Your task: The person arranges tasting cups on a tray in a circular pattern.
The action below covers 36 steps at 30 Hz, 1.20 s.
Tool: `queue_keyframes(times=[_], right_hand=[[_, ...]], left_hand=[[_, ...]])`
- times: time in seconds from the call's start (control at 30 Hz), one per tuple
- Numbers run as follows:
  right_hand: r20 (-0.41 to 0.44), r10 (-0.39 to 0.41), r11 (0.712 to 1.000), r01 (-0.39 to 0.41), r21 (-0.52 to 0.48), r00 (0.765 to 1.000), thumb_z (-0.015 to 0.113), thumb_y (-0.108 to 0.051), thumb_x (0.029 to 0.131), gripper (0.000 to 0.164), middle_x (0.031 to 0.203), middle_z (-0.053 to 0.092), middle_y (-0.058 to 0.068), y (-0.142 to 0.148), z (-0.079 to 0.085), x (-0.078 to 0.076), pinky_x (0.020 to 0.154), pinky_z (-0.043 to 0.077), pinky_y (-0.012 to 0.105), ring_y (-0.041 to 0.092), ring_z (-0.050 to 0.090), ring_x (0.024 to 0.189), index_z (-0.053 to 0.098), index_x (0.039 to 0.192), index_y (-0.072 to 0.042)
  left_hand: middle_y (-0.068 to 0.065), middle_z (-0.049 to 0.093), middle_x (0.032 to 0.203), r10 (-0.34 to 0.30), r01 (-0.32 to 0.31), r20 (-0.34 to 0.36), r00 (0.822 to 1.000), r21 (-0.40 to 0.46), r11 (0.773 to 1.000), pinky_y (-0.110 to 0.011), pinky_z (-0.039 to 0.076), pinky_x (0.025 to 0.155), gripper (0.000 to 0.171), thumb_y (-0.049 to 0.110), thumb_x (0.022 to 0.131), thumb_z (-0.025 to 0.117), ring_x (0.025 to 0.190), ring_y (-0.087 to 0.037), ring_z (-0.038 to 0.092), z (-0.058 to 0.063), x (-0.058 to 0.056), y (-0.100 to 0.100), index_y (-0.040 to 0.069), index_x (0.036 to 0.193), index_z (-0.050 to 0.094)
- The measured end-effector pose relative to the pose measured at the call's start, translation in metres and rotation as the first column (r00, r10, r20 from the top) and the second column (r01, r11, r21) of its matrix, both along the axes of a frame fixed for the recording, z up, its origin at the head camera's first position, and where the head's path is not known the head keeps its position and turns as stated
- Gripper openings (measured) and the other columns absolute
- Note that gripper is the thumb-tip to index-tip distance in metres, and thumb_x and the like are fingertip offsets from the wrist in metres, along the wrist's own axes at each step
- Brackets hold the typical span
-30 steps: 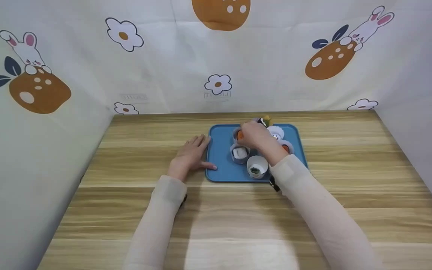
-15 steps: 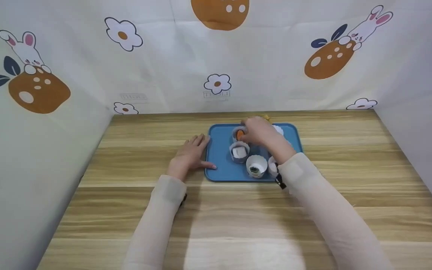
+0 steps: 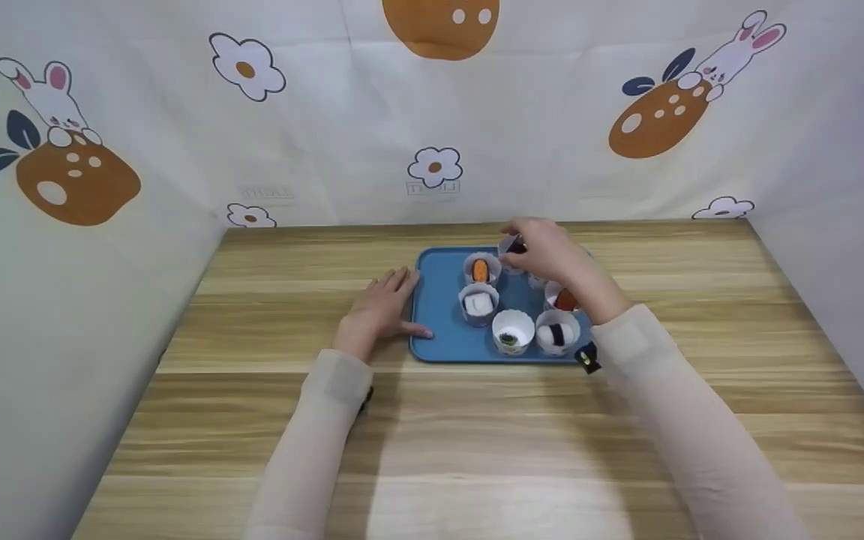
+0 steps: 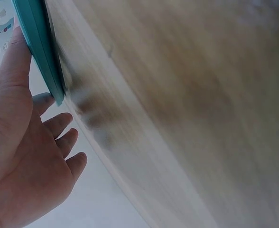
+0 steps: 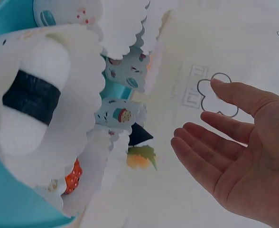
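Note:
My left hand (image 3: 379, 311) lies with fingers extended along the left edge of a blue tray (image 3: 439, 346), its thumb over the rim. In the left wrist view, the thumb and fingers touch the tray's edge. Over the back of the tray is my right hand (image 3: 552, 251), its thumb and fingertips overlapping a scalloped paper cup with a dark piece (image 3: 516, 246) in it. The right wrist view shows that hand (image 5: 244, 147) holding nothing, thumb and fingers apart. Nearby cups hold an orange-topped toy sushi (image 3: 481, 271) and a white block (image 3: 478, 304).
Toward the tray's front, one paper cup (image 3: 513, 318) has a small green-and-dark piece inside. Beside it sits a white rice piece with a black band (image 3: 557, 334), and behind that a red piece (image 3: 566, 301). A printed curtain (image 3: 342, 135) hangs behind the wooden table (image 3: 282, 300).
My right hand has moved right and back, from over the cup with the orange-topped sushi to the dark piece's cup, uncovering the front cups. The left hand stays put.

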State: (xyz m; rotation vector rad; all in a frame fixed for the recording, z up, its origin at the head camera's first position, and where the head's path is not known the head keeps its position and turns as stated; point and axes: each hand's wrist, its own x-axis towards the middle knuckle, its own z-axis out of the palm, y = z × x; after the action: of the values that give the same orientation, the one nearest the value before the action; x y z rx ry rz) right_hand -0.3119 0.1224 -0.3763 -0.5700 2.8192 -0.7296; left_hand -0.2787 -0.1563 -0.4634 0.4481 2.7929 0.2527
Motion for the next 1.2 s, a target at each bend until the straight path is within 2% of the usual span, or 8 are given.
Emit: queue_keyframes(times=[0.4, 0.9, 1.2], right_hand=[[-0.045, -0.029, 0.998, 0.026, -0.055, 0.999, 0.067, -0.021, 0.095, 0.049, 0.140, 0.057, 0.021, 0.032, -0.001, 0.001, 0.106, 0.049, 0.053, 0.039, 0.056, 0.128, 0.054, 0.139, -0.002], [-0.076, -0.061, 0.996, 0.056, -0.066, 0.995, 0.063, -0.021, 0.098, 0.050, 0.143, 0.054, 0.026, 0.079, -0.013, 0.003, 0.108, 0.045, 0.058, 0.043, 0.051, 0.132, 0.051, 0.141, 0.000], [-0.063, -0.132, 0.990, 0.129, -0.063, 0.989, 0.064, -0.021, 0.097, 0.051, 0.145, 0.052, 0.025, 0.104, -0.019, 0.006, 0.109, 0.042, 0.061, 0.044, 0.048, 0.135, 0.050, 0.142, -0.001]], left_hand=[[-0.017, 0.013, 0.168, -0.002, 0.002, -0.002, 1.000, -0.006, 1.000, -0.049, 0.012, 0.128, 0.112, 0.063, 0.080, 0.073, 0.156, -0.037, 0.010, -0.001, -0.001, 0.000, 0.012, 0.161, 0.015], [-0.015, 0.010, 0.169, 0.004, -0.004, 0.003, 1.000, 0.005, 1.000, -0.050, 0.009, 0.128, 0.111, 0.066, 0.081, 0.069, 0.157, -0.035, 0.008, -0.002, -0.001, -0.001, 0.014, 0.161, 0.014], [-0.015, 0.010, 0.169, 0.016, -0.016, -0.006, 1.000, 0.031, 0.999, -0.051, 0.007, 0.128, 0.108, 0.069, 0.084, 0.064, 0.157, -0.035, 0.008, -0.003, 0.001, -0.003, 0.013, 0.161, 0.014]])
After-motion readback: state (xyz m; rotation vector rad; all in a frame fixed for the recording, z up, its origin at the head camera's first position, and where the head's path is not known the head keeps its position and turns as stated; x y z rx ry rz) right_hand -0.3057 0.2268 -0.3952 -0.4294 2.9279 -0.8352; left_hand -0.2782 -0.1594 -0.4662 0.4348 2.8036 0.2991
